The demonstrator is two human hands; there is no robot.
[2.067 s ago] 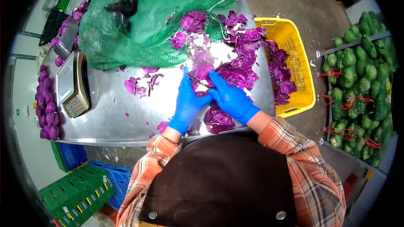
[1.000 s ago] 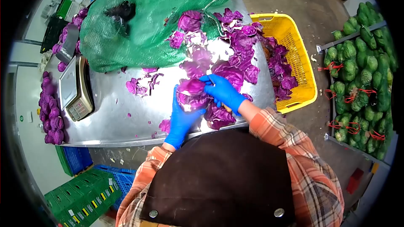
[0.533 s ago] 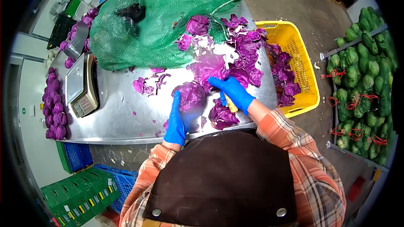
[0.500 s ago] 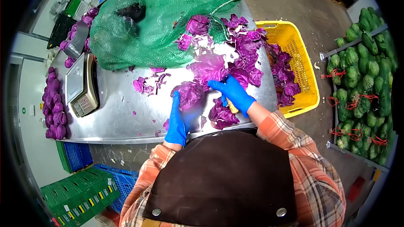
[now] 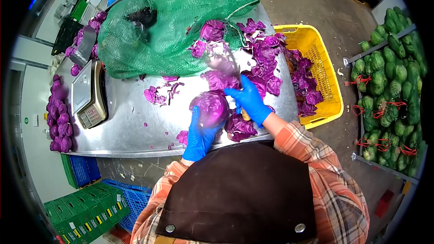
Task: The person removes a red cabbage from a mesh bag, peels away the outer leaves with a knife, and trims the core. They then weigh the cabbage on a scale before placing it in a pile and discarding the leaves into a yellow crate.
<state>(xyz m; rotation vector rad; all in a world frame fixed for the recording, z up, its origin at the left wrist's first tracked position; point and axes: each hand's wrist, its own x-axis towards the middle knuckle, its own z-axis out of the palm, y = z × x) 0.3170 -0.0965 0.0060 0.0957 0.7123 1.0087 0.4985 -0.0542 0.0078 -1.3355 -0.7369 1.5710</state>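
Note:
A round red cabbage head (image 5: 209, 108) rests in my left hand (image 5: 198, 138), whose blue-gloved fingers cup it from the left and below. My right hand (image 5: 251, 101), also blue-gloved, is curled around a yellow-handled tool (image 5: 245, 114); the tool's working end is hidden. Its fingertips are beside a loose outer leaf (image 5: 221, 79), just above the cabbage. Below the right hand, more purple leaves (image 5: 239, 127) lie near the table's front edge. A heap of stripped leaves (image 5: 264, 56) spreads behind the right hand.
A green mesh sack (image 5: 176, 31) covers the back of the metal table (image 5: 122, 131). On the left stand a scale (image 5: 91, 95) and stacked cabbages (image 5: 58, 117). A yellow crate (image 5: 332, 86) with leaves adjoins the right edge. Green gourds (image 5: 389, 86) fill a rack farther right.
My left hand and the cabbage have moved right, nearer the right hand, and the cabbage has turned. The loose leaf above it has shifted. My right hand has barely moved, keeping the tool.

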